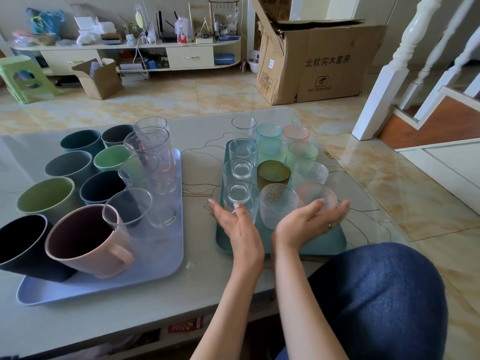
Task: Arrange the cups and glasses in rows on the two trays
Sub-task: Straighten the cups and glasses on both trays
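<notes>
A pale glass-topped table (200,287) stands on a marbled tile floor, with a big cardboard box (319,63) and a cluttered low shelf behind it. From the head camera, the lilac tray (166,258) on the left carries coloured cups in rows and tall clear glasses along its right side; the pink mug (85,242) and the dark cup (23,248) stand nearest. The teal tray (324,242) on the right holds three rows of small glasses running away from the person. Both hands hover at this tray's near end, fingers spread and straight, gripping nothing. The left hand (239,229) has its thumb at the nearest clear glass (240,196), whether touching I cannot tell. The right hand (309,222), palm up, lies just before the frosted glass (279,203), fingertips reaching toward the pink textured glass (318,194). The rows look finished; any nudge would go straight forward, each hand serving its own side.
</notes>
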{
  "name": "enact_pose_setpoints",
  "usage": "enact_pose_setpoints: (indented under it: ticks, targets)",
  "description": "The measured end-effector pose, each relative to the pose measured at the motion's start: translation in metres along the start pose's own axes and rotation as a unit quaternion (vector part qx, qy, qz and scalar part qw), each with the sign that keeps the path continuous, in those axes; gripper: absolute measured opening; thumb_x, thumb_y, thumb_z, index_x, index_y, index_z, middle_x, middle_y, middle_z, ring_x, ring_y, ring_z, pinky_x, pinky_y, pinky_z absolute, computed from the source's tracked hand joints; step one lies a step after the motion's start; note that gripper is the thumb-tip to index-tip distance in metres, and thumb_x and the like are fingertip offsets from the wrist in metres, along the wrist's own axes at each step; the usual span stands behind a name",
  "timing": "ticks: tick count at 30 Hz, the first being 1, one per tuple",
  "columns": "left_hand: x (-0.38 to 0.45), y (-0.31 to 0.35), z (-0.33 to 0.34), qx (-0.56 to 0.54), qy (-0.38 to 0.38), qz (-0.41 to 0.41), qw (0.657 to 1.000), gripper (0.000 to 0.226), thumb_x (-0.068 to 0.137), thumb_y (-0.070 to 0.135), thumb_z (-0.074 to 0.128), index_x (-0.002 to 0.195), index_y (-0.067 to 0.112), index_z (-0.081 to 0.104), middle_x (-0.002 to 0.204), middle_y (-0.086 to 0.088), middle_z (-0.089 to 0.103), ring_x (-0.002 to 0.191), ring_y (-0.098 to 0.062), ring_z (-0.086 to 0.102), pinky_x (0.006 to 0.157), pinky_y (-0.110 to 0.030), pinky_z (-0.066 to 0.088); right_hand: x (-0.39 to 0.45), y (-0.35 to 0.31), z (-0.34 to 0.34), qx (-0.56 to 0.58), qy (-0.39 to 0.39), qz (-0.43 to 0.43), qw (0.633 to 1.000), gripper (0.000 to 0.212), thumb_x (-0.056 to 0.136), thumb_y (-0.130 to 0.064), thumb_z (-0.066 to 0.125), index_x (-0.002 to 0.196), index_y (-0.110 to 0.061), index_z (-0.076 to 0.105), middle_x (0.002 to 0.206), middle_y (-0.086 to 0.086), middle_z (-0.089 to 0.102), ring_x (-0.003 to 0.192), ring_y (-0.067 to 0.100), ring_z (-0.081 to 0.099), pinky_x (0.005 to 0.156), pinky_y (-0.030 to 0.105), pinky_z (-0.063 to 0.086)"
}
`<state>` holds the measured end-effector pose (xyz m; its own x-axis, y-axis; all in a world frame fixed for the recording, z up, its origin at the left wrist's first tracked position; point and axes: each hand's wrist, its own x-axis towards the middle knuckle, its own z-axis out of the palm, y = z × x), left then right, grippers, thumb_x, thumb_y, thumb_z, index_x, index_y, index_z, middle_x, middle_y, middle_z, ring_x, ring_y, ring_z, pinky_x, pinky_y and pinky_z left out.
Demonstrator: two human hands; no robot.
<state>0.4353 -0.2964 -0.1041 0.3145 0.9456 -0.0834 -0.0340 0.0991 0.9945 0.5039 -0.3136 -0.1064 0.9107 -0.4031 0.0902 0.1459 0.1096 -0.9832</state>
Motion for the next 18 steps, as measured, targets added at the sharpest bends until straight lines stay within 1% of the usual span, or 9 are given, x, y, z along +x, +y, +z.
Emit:
enact_pose_setpoints:
  ticks: [1,3,4,6,8,11,12,14,18]
  targets:
    - [0.004,0.003,-0.003,-0.013,-0.007,0.001,1.0,0.057,0.102,0.03,0.024,0.149,0.021,-0.006,0.158,0.007,-0.008,0.145,-0.007,-0.006,0.12,-0.032,0.002,0.002,-0.013,-0.003,-0.014,0.018,-0.053,0.998,0.049,0.094,-0.019,0.037,0.141,-0.005,0.035,0.149,0.018,0.033,0.138,0.03,0.029,0.112,0.029,0.02]
    - [0.019,0.007,-0.012,-0.018,-0.027,0.004,0.999,0.054,0.102,0.029,0.022,0.15,0.021,-0.001,0.159,0.007,-0.003,0.146,-0.007,-0.001,0.121,-0.033,0.005,0.012,-0.036,-0.008,-0.079,-0.014,-0.154,0.985,0.037,0.089,-0.014,0.045,0.124,-0.012,0.057,0.134,0.009,0.055,0.127,0.026,0.046,0.111,0.041,0.028]
    - [0.029,0.009,-0.015,-0.022,-0.039,-0.001,0.999,0.052,0.102,0.03,0.021,0.15,0.022,0.003,0.158,0.008,0.001,0.145,-0.006,0.003,0.12,-0.032,0.005,0.021,-0.04,-0.007,-0.127,-0.059,-0.187,0.972,0.031,0.087,-0.015,0.048,0.113,-0.018,0.064,0.123,0.001,0.064,0.117,0.023,0.054,0.106,0.047,0.033]
    - [0.05,0.014,-0.021,-0.032,-0.07,-0.012,0.997,0.049,0.102,0.036,0.017,0.149,0.026,0.01,0.158,0.01,0.008,0.141,-0.001,0.01,0.117,-0.026,0.007,0.041,-0.055,-0.001,-0.23,-0.175,-0.221,0.931,0.023,0.085,-0.018,0.052,0.098,-0.028,0.069,0.103,-0.009,0.071,0.101,0.02,0.06,0.094,0.041,0.04]
    - [0.067,0.02,-0.026,-0.032,-0.116,-0.029,0.992,0.05,0.101,0.041,0.014,0.149,0.028,0.013,0.157,0.009,0.013,0.141,-0.002,0.015,0.115,-0.025,0.009,0.061,-0.069,0.009,-0.318,-0.319,-0.266,0.852,0.02,0.087,-0.022,0.056,0.097,-0.032,0.07,0.098,-0.013,0.071,0.099,0.018,0.059,0.085,0.033,0.035]
    - [0.081,0.026,-0.03,-0.034,-0.176,-0.05,0.983,0.052,0.1,0.043,0.01,0.149,0.026,0.015,0.155,0.0,0.023,0.142,-0.015,0.025,0.119,-0.036,0.015,0.082,-0.083,0.025,-0.458,-0.484,-0.322,0.673,0.018,0.087,-0.028,0.06,0.099,-0.038,0.07,0.097,-0.017,0.066,0.11,0.018,0.049,0.093,0.038,0.027]
    - [0.083,0.026,-0.03,-0.026,-0.191,-0.052,0.98,0.052,0.1,0.044,0.01,0.148,0.026,0.018,0.155,-0.001,0.025,0.142,-0.016,0.027,0.119,-0.037,0.016,0.084,-0.085,0.029,-0.484,-0.51,-0.321,0.634,0.017,0.088,-0.03,0.06,0.099,-0.038,0.071,0.089,-0.019,0.06,0.111,0.018,0.045,0.096,0.039,0.025]
    - [0.086,0.024,-0.031,-0.025,-0.219,-0.05,0.974,0.052,0.1,0.044,0.011,0.148,0.026,0.02,0.155,-0.001,0.025,0.142,-0.015,0.026,0.12,-0.038,0.016,0.086,-0.086,0.031,-0.493,-0.532,-0.32,0.609,0.018,0.091,-0.03,0.056,0.098,-0.038,0.071,0.077,-0.022,0.042,0.103,0.018,0.041,0.1,0.04,0.022]
    - [0.09,0.014,-0.035,-0.03,-0.247,-0.056,0.967,0.051,0.1,0.045,0.01,0.148,0.03,0.017,0.154,0.007,0.024,0.142,-0.009,0.023,0.116,-0.029,0.018,0.09,-0.071,0.028,-0.465,-0.539,-0.325,0.622,0.031,0.096,-0.023,0.046,0.1,-0.046,0.066,0.098,-0.006,0.055,0.108,0.017,0.043,0.098,0.04,0.02]
